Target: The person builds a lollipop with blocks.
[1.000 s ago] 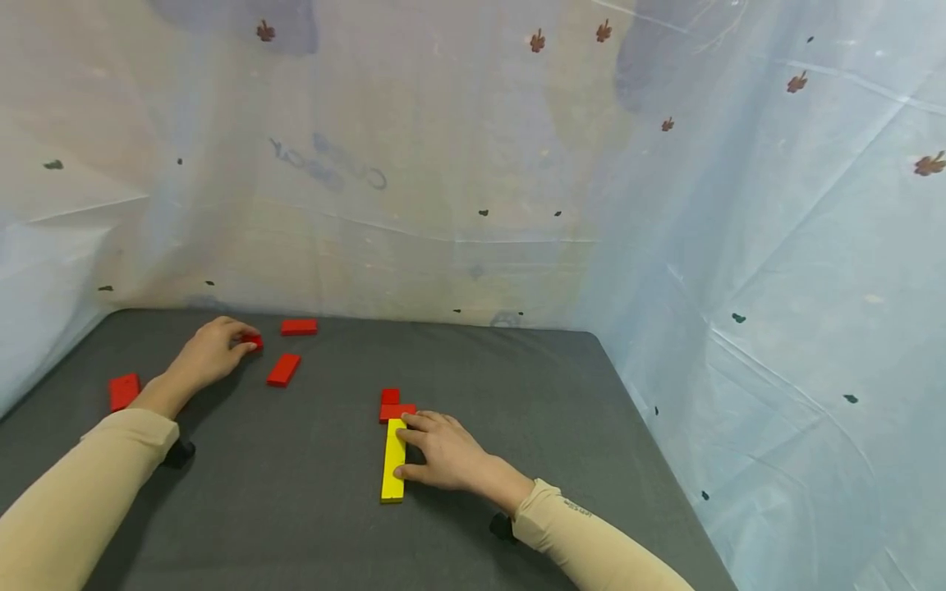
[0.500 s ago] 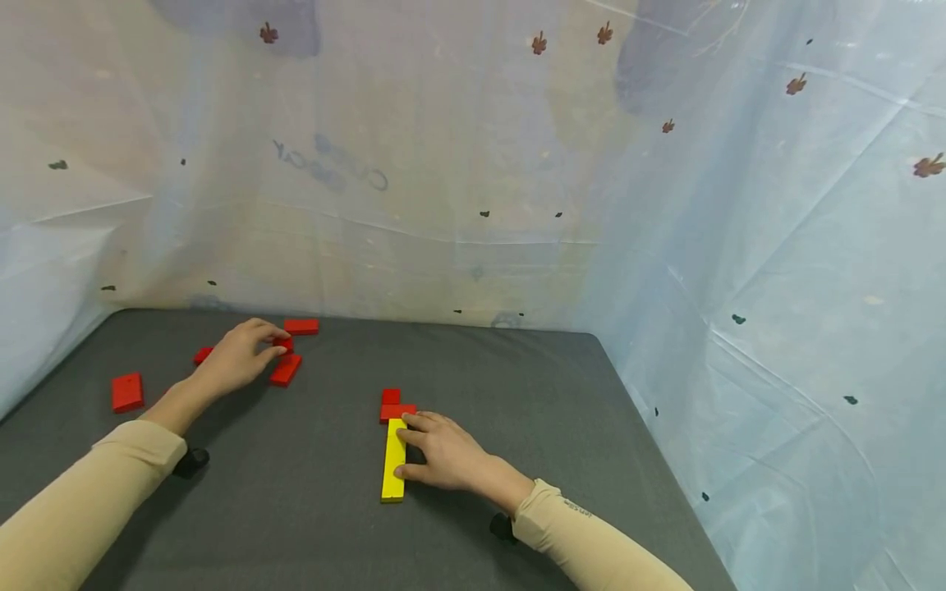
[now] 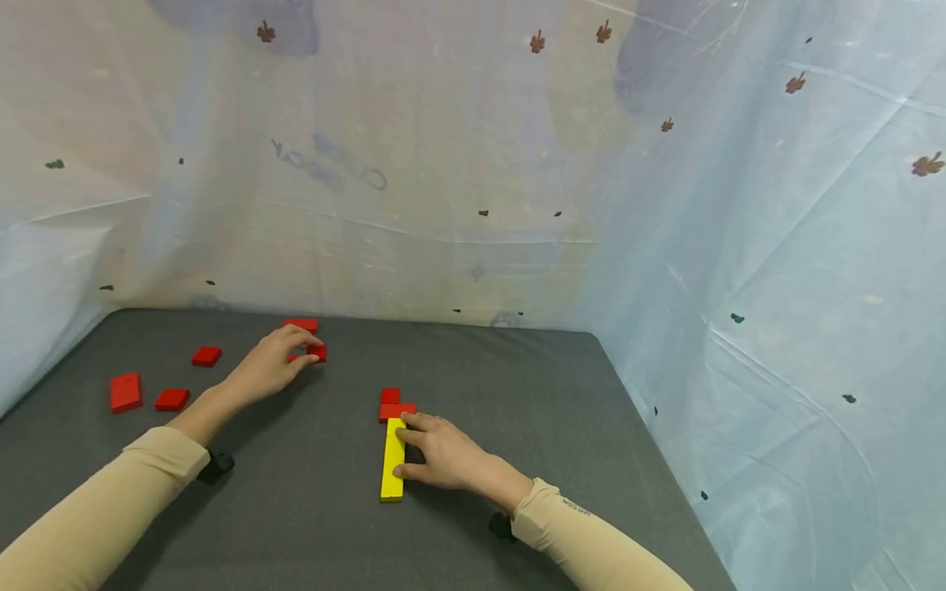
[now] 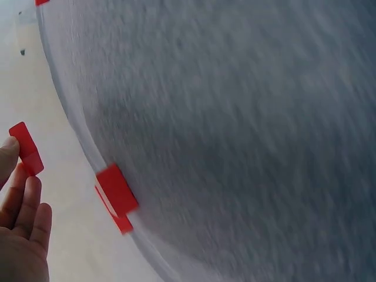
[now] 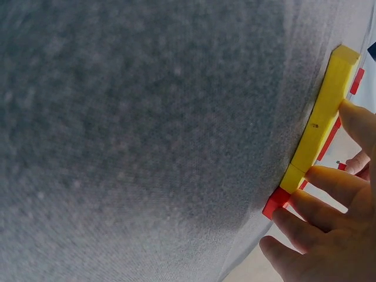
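A dark grey table [image 3: 562, 394] spreads beneath the fingers [image 5: 338, 183]. Beyond them and to their right hangs a pale, creased sheet [image 3: 436, 107], bearing 6 brown leaf prints [image 3: 537, 42], small dark marks [image 3: 737, 318] and, above the fingers, faint bluish lettering [image 3: 325, 171].

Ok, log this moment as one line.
left hand: pinches red block | right hand: touches yellow blocks | beyond yellow: two red blocks | elsewhere: more red blocks on grey table
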`<state>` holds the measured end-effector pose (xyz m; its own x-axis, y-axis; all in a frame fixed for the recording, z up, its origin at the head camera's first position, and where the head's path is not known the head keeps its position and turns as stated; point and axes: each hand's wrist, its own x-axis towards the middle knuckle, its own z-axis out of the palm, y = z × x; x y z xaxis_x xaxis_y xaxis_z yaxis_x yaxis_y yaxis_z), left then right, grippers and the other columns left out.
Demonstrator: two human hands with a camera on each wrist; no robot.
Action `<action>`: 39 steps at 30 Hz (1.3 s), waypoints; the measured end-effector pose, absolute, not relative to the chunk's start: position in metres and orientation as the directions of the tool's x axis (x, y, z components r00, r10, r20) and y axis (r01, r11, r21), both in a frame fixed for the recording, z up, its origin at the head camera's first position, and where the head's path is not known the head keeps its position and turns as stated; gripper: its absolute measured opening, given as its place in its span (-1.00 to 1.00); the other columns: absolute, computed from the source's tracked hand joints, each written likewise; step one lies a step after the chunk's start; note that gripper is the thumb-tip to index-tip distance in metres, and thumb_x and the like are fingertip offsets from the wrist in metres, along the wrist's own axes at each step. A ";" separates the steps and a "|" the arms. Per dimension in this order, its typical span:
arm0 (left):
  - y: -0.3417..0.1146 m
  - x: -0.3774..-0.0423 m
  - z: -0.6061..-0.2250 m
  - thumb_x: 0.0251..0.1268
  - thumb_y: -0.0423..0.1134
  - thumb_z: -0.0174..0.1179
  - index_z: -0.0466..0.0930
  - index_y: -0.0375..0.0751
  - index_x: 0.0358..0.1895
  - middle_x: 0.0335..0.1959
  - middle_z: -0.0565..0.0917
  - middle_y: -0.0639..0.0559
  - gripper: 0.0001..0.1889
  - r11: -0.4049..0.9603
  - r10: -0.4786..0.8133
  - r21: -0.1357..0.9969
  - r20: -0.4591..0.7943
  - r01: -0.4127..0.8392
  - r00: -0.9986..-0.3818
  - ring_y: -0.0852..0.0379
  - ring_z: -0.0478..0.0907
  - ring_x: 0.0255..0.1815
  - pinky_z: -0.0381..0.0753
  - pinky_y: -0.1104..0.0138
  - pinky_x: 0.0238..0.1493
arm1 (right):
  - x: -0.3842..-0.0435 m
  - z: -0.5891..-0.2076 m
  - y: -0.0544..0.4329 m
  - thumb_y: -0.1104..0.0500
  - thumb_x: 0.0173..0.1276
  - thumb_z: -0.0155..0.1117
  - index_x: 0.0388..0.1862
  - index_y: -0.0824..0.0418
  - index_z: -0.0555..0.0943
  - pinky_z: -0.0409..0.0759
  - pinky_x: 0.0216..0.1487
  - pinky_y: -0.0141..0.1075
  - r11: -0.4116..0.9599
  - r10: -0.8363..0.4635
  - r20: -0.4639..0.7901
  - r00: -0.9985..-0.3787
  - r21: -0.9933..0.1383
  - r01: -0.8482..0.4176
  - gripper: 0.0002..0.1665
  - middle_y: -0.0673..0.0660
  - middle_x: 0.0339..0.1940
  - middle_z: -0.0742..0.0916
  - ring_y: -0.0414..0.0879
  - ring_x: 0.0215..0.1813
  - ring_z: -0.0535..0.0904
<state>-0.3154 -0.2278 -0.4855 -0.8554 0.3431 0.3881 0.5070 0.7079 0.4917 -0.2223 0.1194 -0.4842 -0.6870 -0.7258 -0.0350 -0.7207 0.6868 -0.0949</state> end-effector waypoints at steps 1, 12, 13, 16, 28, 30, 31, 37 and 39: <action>-0.225 -0.316 -0.486 0.41 -0.39 0.34 0.69 -0.32 0.12 0.15 0.59 -0.31 -0.73 0.704 0.347 0.494 0.388 0.511 -0.854 -0.26 0.58 0.09 0.58 -0.19 0.04 | -0.222 -0.484 0.119 -0.24 0.51 0.29 0.53 0.13 0.49 0.35 0.54 -0.12 0.687 -0.726 -0.036 -0.687 -0.096 -0.721 -0.24 0.15 0.59 0.43 0.04 0.56 0.38; -0.190 -0.317 -0.494 0.41 -0.38 0.34 0.71 -0.31 0.09 0.06 0.63 -0.19 -0.76 0.678 0.389 0.480 0.410 0.557 -0.825 -0.19 0.60 0.05 0.61 -0.11 0.06 | -0.224 -0.485 0.119 -0.25 0.51 0.28 0.53 0.12 0.48 0.35 0.54 -0.14 0.691 -0.722 -0.051 -0.690 -0.107 -0.715 -0.23 0.13 0.59 0.43 0.02 0.56 0.38; -0.188 -0.318 -0.495 0.42 -0.37 0.34 0.71 -0.30 0.08 0.06 0.63 -0.18 -0.76 0.675 0.393 0.477 0.412 0.562 -0.822 -0.18 0.60 0.05 0.61 -0.10 0.06 | -0.224 -0.485 0.119 -0.25 0.51 0.28 0.53 0.12 0.48 0.35 0.54 -0.13 0.692 -0.721 -0.053 -0.691 -0.107 -0.714 -0.23 0.13 0.59 0.43 0.02 0.56 0.39; -0.180 -0.318 -0.496 0.42 -0.36 0.34 0.71 -0.30 0.08 0.06 0.63 -0.19 -0.77 0.665 0.407 0.476 0.415 0.576 -0.814 -0.18 0.60 0.05 0.62 -0.10 0.05 | -0.224 -0.484 0.118 -0.26 0.51 0.28 0.53 0.11 0.48 0.37 0.53 -0.14 0.696 -0.718 -0.057 -0.694 -0.105 -0.711 -0.23 0.13 0.59 0.43 0.02 0.55 0.39; -0.147 -0.321 -0.498 0.43 -0.28 0.36 0.71 -0.24 0.09 0.09 0.63 -0.14 -0.75 0.667 0.440 0.484 0.358 0.566 -0.824 -0.15 0.59 0.10 0.61 -0.11 0.14 | -0.223 -0.484 0.119 -0.25 0.51 0.29 0.51 0.12 0.51 0.40 0.50 -0.09 0.694 -0.720 -0.050 -0.693 -0.102 -0.713 -0.24 0.14 0.58 0.45 0.03 0.53 0.42; -0.142 -0.321 -0.498 0.43 -0.27 0.36 0.72 -0.22 0.09 0.09 0.64 -0.13 -0.75 0.663 0.445 0.488 0.353 0.568 -0.823 -0.14 0.59 0.10 0.61 -0.11 0.15 | -0.223 -0.484 0.119 -0.25 0.51 0.29 0.52 0.11 0.50 0.40 0.51 -0.09 0.695 -0.718 -0.054 -0.694 -0.104 -0.711 -0.24 0.13 0.58 0.44 0.03 0.53 0.42; -0.139 -0.321 -0.498 0.42 -0.27 0.37 0.72 -0.22 0.08 0.08 0.64 -0.12 -0.76 0.661 0.448 0.489 0.353 0.570 -0.822 -0.13 0.60 0.10 0.61 -0.11 0.15 | -0.223 -0.484 0.119 -0.25 0.51 0.29 0.52 0.11 0.51 0.40 0.51 -0.08 0.695 -0.718 -0.054 -0.694 -0.103 -0.711 -0.24 0.13 0.58 0.44 0.03 0.53 0.42; -0.124 -0.321 -0.498 0.38 -0.26 0.41 0.73 -0.21 0.05 0.04 0.64 -0.10 -0.76 0.644 0.472 0.487 0.354 0.590 -0.807 -0.13 0.60 0.06 0.62 -0.09 0.14 | -0.223 -0.484 0.119 -0.24 0.51 0.29 0.51 0.11 0.51 0.40 0.51 -0.08 0.690 -0.723 -0.045 -0.689 -0.105 -0.717 -0.25 0.14 0.58 0.44 0.04 0.53 0.42; -0.119 -0.321 -0.499 0.38 -0.26 0.40 0.73 -0.21 0.05 0.04 0.64 -0.09 -0.76 0.640 0.486 0.486 0.345 0.595 -0.803 -0.12 0.59 0.06 0.63 -0.08 0.13 | -0.223 -0.485 0.119 -0.25 0.51 0.29 0.51 0.12 0.52 0.40 0.51 -0.09 0.687 -0.725 -0.040 -0.687 -0.104 -0.719 -0.25 0.14 0.58 0.45 0.04 0.53 0.43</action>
